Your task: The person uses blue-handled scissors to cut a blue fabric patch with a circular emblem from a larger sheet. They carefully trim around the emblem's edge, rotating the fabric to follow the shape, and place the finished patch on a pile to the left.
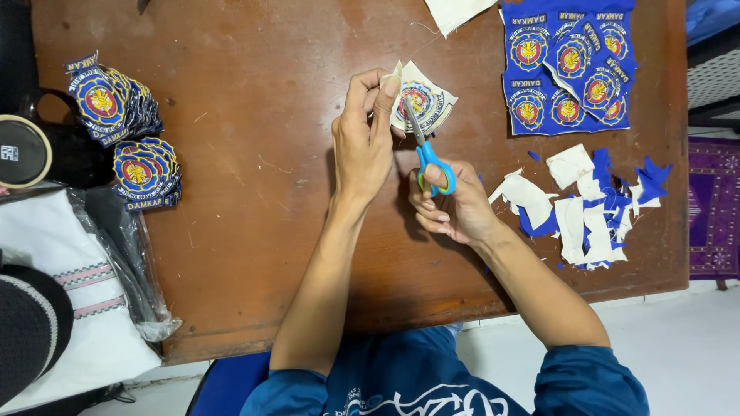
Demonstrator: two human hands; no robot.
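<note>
Blue-handled scissors [428,158] cut into an embroidered patch [424,100] above a worn brown wooden table [254,192], the person's right hand [451,206] curled through the loops with the thumb in the upper one, the blades part-open against the patch's pale backing. The left hand [362,142] pinches the patch by its left edge between thumb and fingers, holding it up off the table (its embroidered face is mostly turned away, so the design is hard to read). To the right lies a heap of white and blue offcuts [593,204]; beyond it an uncut sheet of blue patches [566,69] runs out of the top of the frame. Two stacks of finished patches [127,131] sit near the table's left edge, beside a dark round object [23,150] only partly in view. A plastic-wrapped white bundle [85,308] at lower left is cut off by the frame, its contents unclear.
</note>
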